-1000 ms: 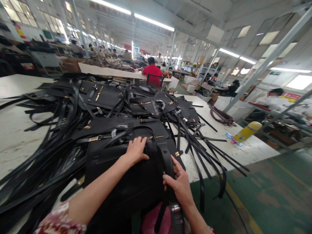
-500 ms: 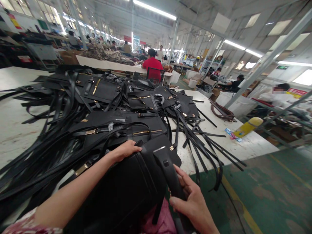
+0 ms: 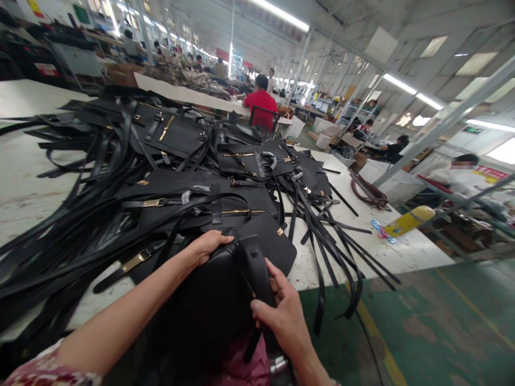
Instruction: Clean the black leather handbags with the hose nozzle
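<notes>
A black leather bag [image 3: 197,305] lies across my lap at the table's near edge, its lower part dark and hard to make out. My left hand [image 3: 209,246] is closed on the bag's upper edge, thumb pointing right. In my right hand [image 3: 284,308] is a wide black strap [image 3: 255,265], pinched between thumb and fingers and running upward toward the bag. A black flap with a small gold fitting [image 3: 280,231] lies just beyond my hands. Farther off, black bag pieces [image 3: 249,198] with gold zips and buckles are heaped with many loose straps [image 3: 92,187].
The white table [image 3: 24,198] carries the heap; strap ends hang over its front right edge. A yellow bottle [image 3: 406,221], a small blue packet [image 3: 382,230] and coiled brown straps [image 3: 366,190] lie at right. A person in red [image 3: 261,104] sits beyond the table.
My right hand has moved left and slightly up with the strap, closer to my left hand. The bag has shifted with it, and the camera view has tilted a little.
</notes>
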The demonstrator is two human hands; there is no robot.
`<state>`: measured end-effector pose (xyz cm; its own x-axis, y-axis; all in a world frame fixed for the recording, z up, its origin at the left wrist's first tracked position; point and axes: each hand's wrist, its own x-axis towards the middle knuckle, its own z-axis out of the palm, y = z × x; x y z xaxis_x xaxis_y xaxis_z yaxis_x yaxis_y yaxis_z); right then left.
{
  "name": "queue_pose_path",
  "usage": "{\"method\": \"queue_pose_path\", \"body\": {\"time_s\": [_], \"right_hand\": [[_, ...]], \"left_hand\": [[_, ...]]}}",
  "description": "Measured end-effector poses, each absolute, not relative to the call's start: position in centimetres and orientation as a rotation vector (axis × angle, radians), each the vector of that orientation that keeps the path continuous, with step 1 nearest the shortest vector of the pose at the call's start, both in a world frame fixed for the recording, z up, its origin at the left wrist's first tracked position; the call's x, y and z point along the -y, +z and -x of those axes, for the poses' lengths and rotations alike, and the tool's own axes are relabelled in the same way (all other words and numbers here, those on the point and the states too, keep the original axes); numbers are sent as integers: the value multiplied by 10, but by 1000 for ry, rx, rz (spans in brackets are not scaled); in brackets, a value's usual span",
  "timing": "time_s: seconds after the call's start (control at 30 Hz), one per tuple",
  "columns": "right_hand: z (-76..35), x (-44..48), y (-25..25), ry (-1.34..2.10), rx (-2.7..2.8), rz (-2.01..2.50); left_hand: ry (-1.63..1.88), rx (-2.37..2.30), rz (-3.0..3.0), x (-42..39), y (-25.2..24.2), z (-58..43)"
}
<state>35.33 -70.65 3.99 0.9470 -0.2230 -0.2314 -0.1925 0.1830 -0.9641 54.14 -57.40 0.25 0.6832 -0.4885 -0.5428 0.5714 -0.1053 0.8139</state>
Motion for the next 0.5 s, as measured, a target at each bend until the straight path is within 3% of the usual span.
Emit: {"method": "queue_pose_path", "body": {"time_s": [0.5], "right_hand": [[-379,737,49,219,-187,1333]], "left_hand": [[-819,-76,-1359,574,3,-529]]}}
